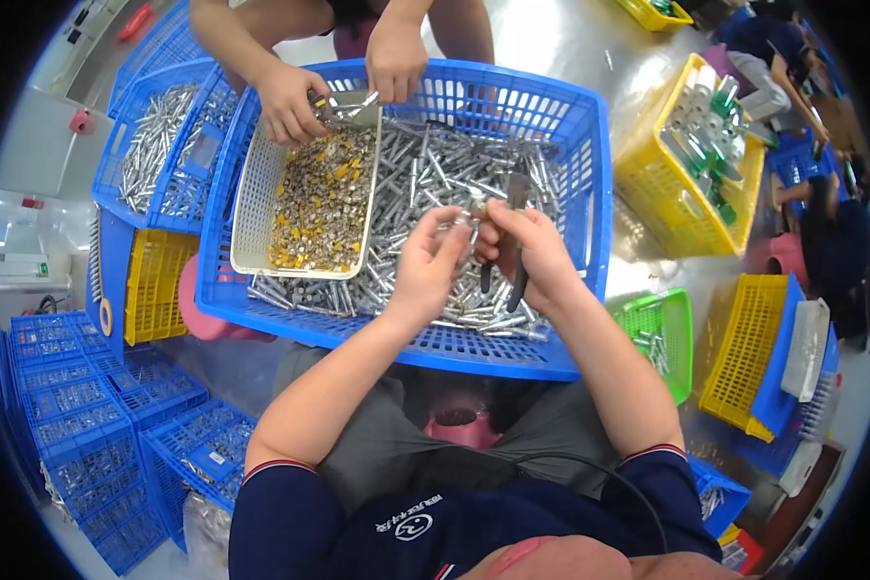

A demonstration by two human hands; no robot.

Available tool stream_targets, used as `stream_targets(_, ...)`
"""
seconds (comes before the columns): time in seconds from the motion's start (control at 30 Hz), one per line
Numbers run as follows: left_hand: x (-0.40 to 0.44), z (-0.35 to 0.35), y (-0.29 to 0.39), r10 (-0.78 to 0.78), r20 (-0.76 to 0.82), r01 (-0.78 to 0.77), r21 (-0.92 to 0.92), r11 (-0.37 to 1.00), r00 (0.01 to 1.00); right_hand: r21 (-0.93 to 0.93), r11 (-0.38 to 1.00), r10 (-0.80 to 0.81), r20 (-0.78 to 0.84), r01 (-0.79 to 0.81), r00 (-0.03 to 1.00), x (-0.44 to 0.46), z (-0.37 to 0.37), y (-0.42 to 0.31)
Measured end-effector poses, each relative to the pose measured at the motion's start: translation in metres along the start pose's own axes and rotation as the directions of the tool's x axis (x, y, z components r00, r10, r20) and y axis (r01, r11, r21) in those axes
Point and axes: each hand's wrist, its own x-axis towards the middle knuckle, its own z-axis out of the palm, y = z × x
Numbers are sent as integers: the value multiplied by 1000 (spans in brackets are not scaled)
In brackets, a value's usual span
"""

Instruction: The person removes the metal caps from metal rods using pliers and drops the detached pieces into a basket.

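Nearest, the left hand (425, 261) and right hand (538, 249) pinch a small shiny piece (476, 206), the right also gripping pliers (520, 278), seemingly working it by finger, which calls for steady hold, above metal rods (433, 176) in a blue crate (600, 174).

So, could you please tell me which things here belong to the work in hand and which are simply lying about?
In use, it seems:
pliers in the right hand
large blue basket
metal rods inside it
white tray of small bits

Apparently just nearby:
yellow basket with green and white items
green basket
stacked blue baskets, lower left
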Motion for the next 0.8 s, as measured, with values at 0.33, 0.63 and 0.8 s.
stream_targets(0.33, 1, -19, 3, 444, 164, -420, 705, 572, 881, -403, 881, -279, -15, 250, 960, -8, 13, 2)
stream_targets(0.63, -4, -16, 15, 502, 150, -393, 817, 422, 852, -543, 778, -333, 73, 318, 940, -3, 6, 6)
stream_targets(0.8, 2, -26, 11, 568, 135, -442, 777, 447, 812, -442, 863, -244, 59, 245, 968, -3, 3, 4)
